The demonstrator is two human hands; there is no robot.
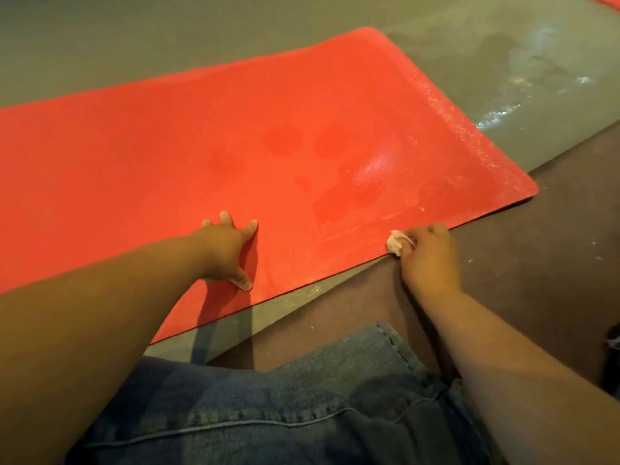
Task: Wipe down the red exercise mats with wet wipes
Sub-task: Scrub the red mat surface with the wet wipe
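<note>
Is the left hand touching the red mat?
Touching. The head view shows the left hand with its spread fingertips and thumb resting directly on the red mat.

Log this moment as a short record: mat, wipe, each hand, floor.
mat: red mat lying flat on the floor, with a wet sheen and darker damp patches toward its right end
wipe: crumpled white wipe at the mat's near edge
left hand: left hand has its fingers spread and presses on the mat
right hand: right hand grips the wipe against the near edge
floor: grey floor with wet streaks beyond the mat's right end, and a brown strip nearer the person
</note>
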